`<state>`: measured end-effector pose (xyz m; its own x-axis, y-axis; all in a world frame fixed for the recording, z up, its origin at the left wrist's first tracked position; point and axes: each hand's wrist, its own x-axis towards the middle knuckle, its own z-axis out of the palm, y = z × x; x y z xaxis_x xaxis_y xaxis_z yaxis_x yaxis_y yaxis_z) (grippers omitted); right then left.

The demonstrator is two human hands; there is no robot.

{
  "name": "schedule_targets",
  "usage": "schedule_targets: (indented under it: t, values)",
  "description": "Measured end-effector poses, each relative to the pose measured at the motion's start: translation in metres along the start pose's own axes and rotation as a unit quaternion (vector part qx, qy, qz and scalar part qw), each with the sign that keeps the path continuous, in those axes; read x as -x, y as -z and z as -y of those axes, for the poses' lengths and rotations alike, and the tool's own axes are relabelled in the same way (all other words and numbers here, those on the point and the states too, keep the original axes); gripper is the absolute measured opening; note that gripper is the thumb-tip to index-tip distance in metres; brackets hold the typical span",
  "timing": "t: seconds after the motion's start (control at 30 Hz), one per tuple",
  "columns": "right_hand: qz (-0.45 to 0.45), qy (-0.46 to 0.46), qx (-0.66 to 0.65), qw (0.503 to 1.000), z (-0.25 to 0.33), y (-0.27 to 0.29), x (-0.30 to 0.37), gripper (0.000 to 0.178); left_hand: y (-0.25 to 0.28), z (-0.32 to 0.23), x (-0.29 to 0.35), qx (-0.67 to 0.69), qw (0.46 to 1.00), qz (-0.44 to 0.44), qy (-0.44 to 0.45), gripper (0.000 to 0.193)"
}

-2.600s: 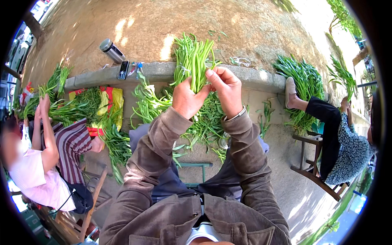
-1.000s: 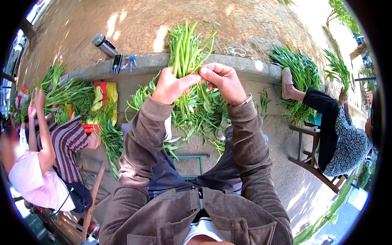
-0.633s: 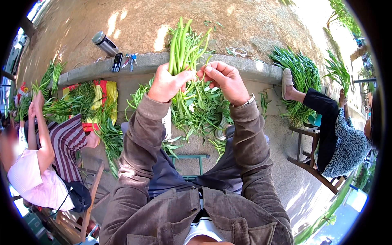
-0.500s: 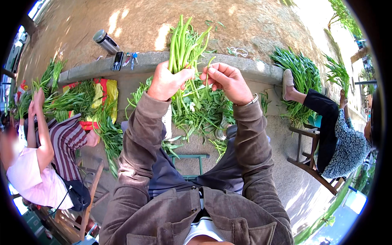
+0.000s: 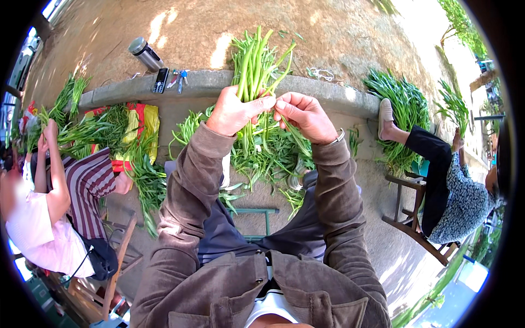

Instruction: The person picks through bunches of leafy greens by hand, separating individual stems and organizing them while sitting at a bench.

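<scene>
My left hand [image 5: 234, 112] is closed around a bunch of water spinach stems [image 5: 252, 68], whose thick pale-green ends point up and away from me. Close beside it, my right hand [image 5: 306, 116] pinches a thin leafy stem, its fingertips nearly touching my left thumb. The leaves of that stem seem to trail down below my right fingers. Under both hands, a loose heap of water spinach [image 5: 268, 156] lies on the ground between my feet, partly hidden by my hands.
A low concrete curb [image 5: 208, 82] runs across ahead, bearing a phone [image 5: 161, 81], keys [image 5: 179, 79] and a steel flask [image 5: 145, 53]. Seated people handle greens at left [image 5: 44, 218] and right [image 5: 459, 202]. More greens lie on a red-yellow sack [image 5: 149, 126] and in a pile [image 5: 402, 109] at right.
My right hand has come left against my left fingertips. The short stem that stood up from its fingers no longer shows there. The bunch has shifted slightly right and down in view.
</scene>
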<state>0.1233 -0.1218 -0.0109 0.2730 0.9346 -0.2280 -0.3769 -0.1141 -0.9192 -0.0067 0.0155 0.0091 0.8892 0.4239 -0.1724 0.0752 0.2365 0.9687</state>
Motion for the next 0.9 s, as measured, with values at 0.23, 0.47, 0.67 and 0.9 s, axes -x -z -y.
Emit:
schedule_targets:
  t: [0.23, 0.47, 0.67, 0.9]
  values:
    - [0.005, 0.016, 0.01, 1.0, -0.004, 0.0, 0.003, 0.018, -0.005, 0.001, -0.002, 0.006, 1.0, -0.009, -0.017, 0.019]
    - [0.038, 0.004, 0.039, 0.999, 0.004, -0.012, 0.01, 0.022, -0.002, -0.004, -0.001, 0.017, 0.994, -0.096, -0.039, 0.016]
    - [0.051, -0.033, 0.141, 0.988, 0.008, -0.01, 0.026, 0.027, 0.005, -0.005, -0.006, -0.03, 0.985, -0.153, -0.072, 0.015]
    - [0.009, 0.003, 0.169, 0.986, -0.001, -0.014, 0.027, 0.023, 0.003, -0.006, -0.008, -0.027, 0.971, -0.21, -0.113, 0.014]
